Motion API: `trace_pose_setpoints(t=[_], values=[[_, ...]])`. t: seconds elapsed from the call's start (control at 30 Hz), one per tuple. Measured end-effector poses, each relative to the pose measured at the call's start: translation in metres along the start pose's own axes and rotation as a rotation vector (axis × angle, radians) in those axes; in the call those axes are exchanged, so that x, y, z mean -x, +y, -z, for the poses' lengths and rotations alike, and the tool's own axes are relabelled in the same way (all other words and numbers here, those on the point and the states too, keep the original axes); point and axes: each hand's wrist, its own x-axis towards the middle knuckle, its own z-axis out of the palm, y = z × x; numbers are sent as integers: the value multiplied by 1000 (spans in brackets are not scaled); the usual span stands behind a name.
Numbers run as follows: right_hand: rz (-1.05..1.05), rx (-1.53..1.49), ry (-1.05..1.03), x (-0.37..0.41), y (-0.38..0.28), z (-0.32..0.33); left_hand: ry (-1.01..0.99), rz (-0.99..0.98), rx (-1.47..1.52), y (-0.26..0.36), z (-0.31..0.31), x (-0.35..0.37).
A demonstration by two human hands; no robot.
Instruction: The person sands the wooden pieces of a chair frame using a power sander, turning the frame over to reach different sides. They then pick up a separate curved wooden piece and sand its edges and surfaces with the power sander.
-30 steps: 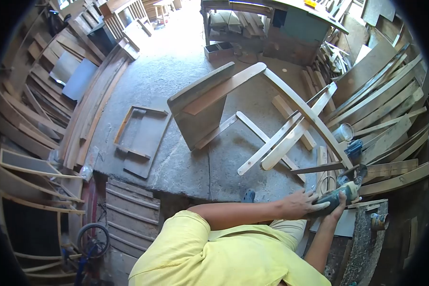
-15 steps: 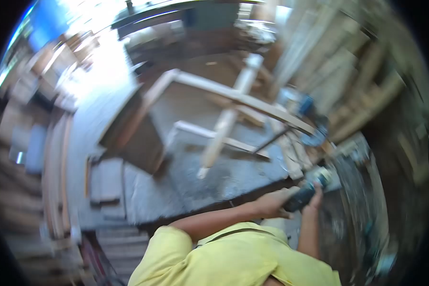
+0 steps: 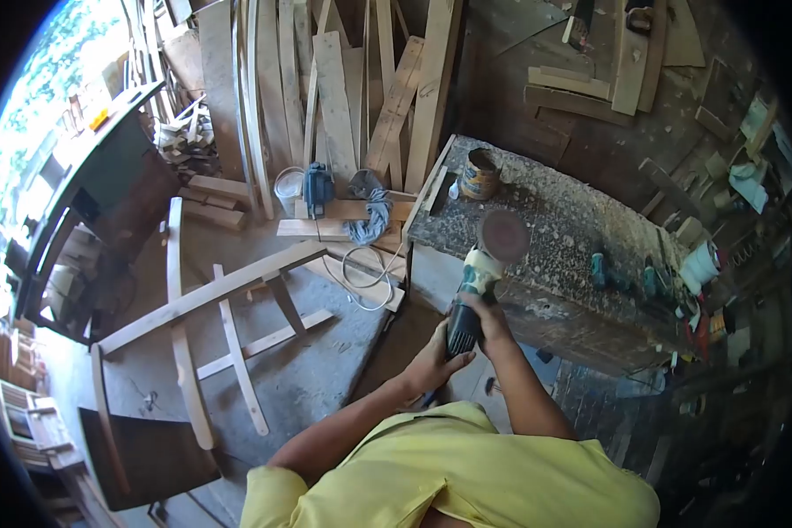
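Note:
An angle grinder [image 3: 465, 327] with a dark body and a pale green head is held out in front of my chest. A round reddish-brown sanding disc [image 3: 504, 236] is fitted at its far end. My left hand [image 3: 429, 359] wraps the rear of the body, and my right hand [image 3: 491, 319] grips it farther forward, just behind the head. The disc overlaps the near edge of a paint-spattered workbench [image 3: 554, 211] in this view. On that bench stand a tin can [image 3: 480, 176] and a small teal-handled tool [image 3: 598, 271].
To the left, a wooden frame [image 3: 211, 295] rests on a low grey table [image 3: 326, 387], beside a dark panel [image 3: 150, 458]. Planks [image 3: 334, 97] lean at the back. A blue power tool [image 3: 319, 187], a grey rag [image 3: 371, 218] and a pale cable [image 3: 361, 282] lie near the bench's left end.
The view has swung to the right, so the wooden frame now appears farther left and the spattered bench has come into sight. Both hands still hold the grinder, now nearer the middle of the view.

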Motion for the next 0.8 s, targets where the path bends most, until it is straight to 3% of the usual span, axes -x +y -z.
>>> trace_pose_setpoints(t=[0.03, 0.07, 0.13, 0.17, 0.27, 0.33, 0.37, 0.4, 0.43, 0.47, 0.53, 0.57, 0.67, 0.77, 0.8], values=[[3, 158, 211, -7, -13, -4, 5, 141, -278, -7, -8, -16], [-10, 152, 205, -24, -5, 14, 9, 155, -282, -13, -15, -34], [139, 252, 441, -73, 25, 58, -123, 290, -449, -20, -22, -71], [50, 277, 517, -89, 25, 74, -217, 291, -557, -23, -19, -85], [-44, 505, 582, -137, 8, 121, -227, 189, -557, -21, -2, -95], [27, 751, 607, -182, 4, 172, -159, 314, -480, -39, 20, -78], [-7, 674, 543, -202, -3, 195, -126, 325, -433, -58, 37, -60], [-120, 673, 610, -210, -25, 192, -82, 334, -388, -77, 54, -36], [47, 703, 599, -244, -10, 236, 5, 460, -364, -94, 70, -5], [23, 838, 600, -273, -7, 271, 93, 584, -337, -102, 84, 30], [-48, 929, 612, -295, -18, 297, 286, 1023, -324, -75, 103, 100], [-77, 990, 657, -325, -4, 340, 384, 1084, -398, -86, 108, 148], [-277, 1096, 701, -326, -17, 338, 739, 1232, -409, -118, 96, 296], [-299, 1018, 672, -316, -21, 327, 1071, 1498, -164, -120, 54, 398], [-190, 1162, 679, -305, -21, 312, 1172, 1588, -60, -109, 40, 411]])
